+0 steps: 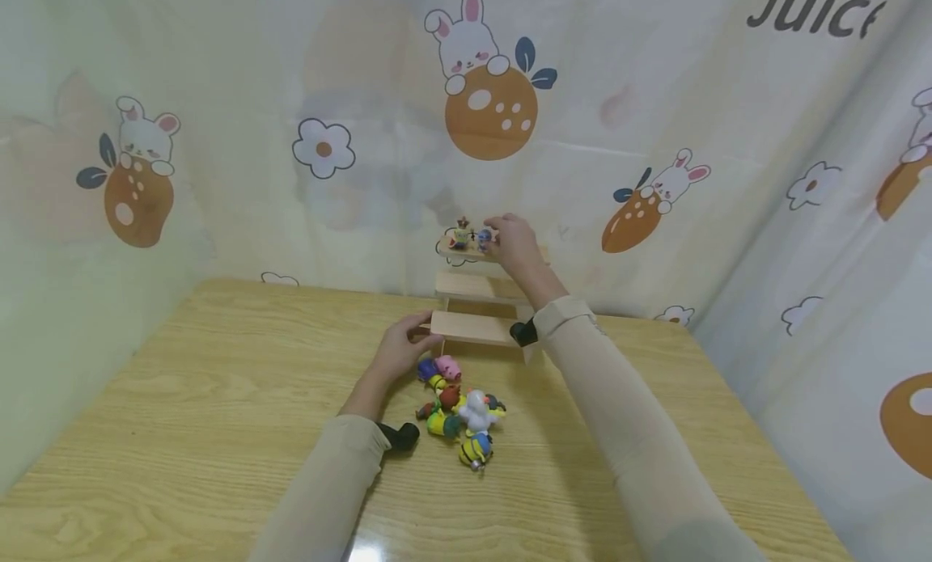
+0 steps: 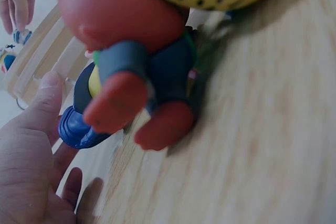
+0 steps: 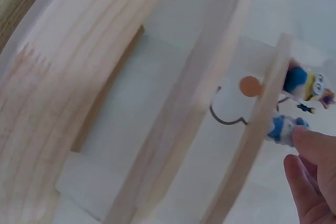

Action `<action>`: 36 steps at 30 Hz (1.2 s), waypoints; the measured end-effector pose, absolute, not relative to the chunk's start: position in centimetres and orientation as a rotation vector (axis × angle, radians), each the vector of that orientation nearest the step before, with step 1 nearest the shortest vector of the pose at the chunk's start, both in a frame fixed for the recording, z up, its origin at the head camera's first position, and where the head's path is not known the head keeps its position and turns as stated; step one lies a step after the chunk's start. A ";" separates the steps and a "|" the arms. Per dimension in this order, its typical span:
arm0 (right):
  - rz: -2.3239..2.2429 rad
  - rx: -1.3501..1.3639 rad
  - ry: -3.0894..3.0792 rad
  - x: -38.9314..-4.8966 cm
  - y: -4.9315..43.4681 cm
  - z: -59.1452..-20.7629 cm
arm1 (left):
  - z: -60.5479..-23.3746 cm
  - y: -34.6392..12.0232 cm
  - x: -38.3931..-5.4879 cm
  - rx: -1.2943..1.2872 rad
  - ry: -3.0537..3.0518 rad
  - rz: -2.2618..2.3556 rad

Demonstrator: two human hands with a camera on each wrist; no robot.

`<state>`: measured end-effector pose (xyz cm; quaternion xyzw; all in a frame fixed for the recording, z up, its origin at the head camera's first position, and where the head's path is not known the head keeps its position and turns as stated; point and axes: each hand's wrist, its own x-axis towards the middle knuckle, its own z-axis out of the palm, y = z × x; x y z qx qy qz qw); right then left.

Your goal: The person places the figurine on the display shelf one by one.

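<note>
A stepped wooden stand [image 1: 473, 326] with three tiers is at the back of the table. My left hand [image 1: 399, 348] holds the left end of its lowest tier; in the left wrist view the thumb lies by the tier's end. Up on the top tier, my right hand [image 1: 515, 242] has its fingertips at a small blue-and-white figurine [image 3: 283, 129]. Beside that figurine stands a yellow one-with-crown figurine [image 1: 460, 235]. In front of the stand lies a pile of toy figures, including a pink pig [image 1: 448, 368], a white figure [image 1: 477, 411] and a yellow-and-blue figure [image 1: 476, 449].
The wooden table [image 1: 240, 400] runs up to a printed curtain [image 1: 379, 222] close behind the stand. A red figure with dark trousers [image 2: 123, 19] and a blue-capped figure [image 2: 84, 127] lie close to my left hand. Both forearms reach around the pile.
</note>
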<state>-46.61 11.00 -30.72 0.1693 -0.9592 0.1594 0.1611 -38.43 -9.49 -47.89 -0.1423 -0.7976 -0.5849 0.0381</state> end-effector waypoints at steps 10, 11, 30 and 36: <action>0.525 0.500 -2.676 -42.6 11.7 -29.4 | -47.6 -10.1 -38.4 -0.423 -2.428 -1.787; 0.524 0.519 -2.671 -42.1 11.8 -29.5 | -47.5 -10.2 -38.5 -0.421 -2.425 -1.784; 0.476 1.045 -3.081 -34.2 9.7 -37.6 | -47.5 -9.9 -38.7 -0.465 -2.449 -1.766; 0.553 1.173 -3.053 -33.6 10.1 -39.6 | -47.6 -9.1 -37.9 -0.464 -2.453 -1.754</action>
